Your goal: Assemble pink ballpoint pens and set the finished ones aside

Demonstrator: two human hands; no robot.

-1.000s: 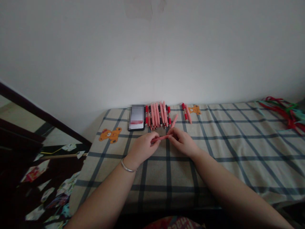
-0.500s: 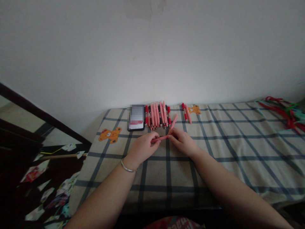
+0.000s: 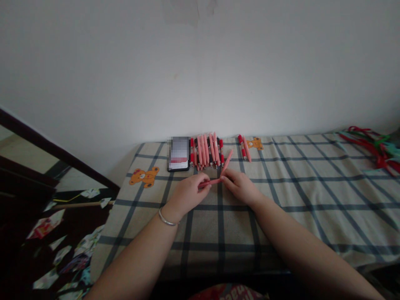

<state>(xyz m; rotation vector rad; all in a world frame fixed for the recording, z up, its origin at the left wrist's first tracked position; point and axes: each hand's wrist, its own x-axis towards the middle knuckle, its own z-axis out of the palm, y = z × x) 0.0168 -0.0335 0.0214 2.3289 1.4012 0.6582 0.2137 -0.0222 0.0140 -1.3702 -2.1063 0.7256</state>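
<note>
Both hands pinch one thin pink pen part (image 3: 212, 181) over the checked cloth. My left hand (image 3: 186, 194), with a silver bangle at the wrist, grips its left end with closed fingers. My right hand (image 3: 240, 186) grips the right end and also holds a second pink pen piece (image 3: 228, 160) that sticks up and away. Just beyond the hands lies a row of pink and red pens (image 3: 206, 151). Two more pens (image 3: 245, 148) lie to the right of that row.
A phone (image 3: 179, 153) lies left of the pen row, near the wall. The checked cloth with bear prints (image 3: 290, 196) covers the table. Red and green strips (image 3: 371, 146) are piled at the far right. Scattered papers (image 3: 62, 254) litter the dark floor at left.
</note>
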